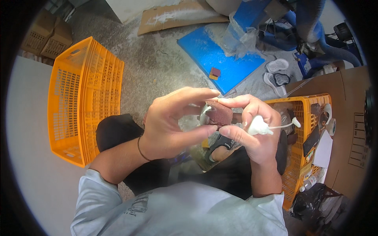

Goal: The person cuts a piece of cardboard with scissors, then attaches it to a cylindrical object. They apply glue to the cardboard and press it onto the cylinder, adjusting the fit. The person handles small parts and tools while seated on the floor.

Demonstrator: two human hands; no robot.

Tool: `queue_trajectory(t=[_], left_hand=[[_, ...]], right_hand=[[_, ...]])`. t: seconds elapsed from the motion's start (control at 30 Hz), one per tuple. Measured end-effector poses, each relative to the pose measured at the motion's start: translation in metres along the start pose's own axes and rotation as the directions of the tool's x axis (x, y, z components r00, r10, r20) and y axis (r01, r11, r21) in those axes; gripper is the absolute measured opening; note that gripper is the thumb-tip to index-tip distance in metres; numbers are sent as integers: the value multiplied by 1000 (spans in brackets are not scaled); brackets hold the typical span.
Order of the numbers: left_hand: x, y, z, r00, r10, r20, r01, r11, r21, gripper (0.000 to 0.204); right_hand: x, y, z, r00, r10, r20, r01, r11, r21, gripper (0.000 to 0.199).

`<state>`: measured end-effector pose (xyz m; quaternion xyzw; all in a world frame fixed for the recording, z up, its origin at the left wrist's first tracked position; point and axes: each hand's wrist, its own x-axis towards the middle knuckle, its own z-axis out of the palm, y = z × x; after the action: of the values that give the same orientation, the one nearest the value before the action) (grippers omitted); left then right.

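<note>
Between my two hands is a reddish-brown, rough-surfaced piece that looks like sandpaper (220, 114), bent into a rounded block shape. My left hand (169, 118) pinches it from the left, index finger over the top and thumb below. A pale, shiny edge (204, 115) of something shows beside it, mostly hidden by the fingers. From the right, the thumb and index finger of my right hand (256, 126) close on the same sandpaper. A white lumpy piece (258, 125) with a thin stem and a small knob at its end sticks out from the right hand's curled fingers.
Stacked orange crates (84, 102) stand on the left. Another orange crate (295, 157) with assorted items is on the right, by a cardboard sheet (350, 118). Ahead lies a blue board (204, 47) bearing a small maroon-and-yellow block (214, 73). White shoe soles (277, 65) and blue hoses (315, 23) are beyond.
</note>
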<state>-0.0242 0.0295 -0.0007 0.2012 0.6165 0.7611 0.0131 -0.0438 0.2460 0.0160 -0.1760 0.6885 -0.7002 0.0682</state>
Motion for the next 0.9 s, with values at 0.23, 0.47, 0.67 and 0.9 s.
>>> queue_trajectory(t=[0.23,0.47,0.67,0.9], left_hand=[[0,7,-1,995,83,61,-91,986,140,60],[0,12,0,973,232,22,-224,906,359,53],[1,12,-1,964,266,33,-259,893,369,52],[1,12,-1,963,267,17,-253,889,381,52]], right_hand=[[-2,-5,-2,995,-99,24,100,993,-68,38],[-1,-10,-4,962,-259,86,270,952,-143,39],[1,-10,-6,944,-305,125,323,932,-165,40],[1,-9,-4,948,-296,118,314,931,-187,40]])
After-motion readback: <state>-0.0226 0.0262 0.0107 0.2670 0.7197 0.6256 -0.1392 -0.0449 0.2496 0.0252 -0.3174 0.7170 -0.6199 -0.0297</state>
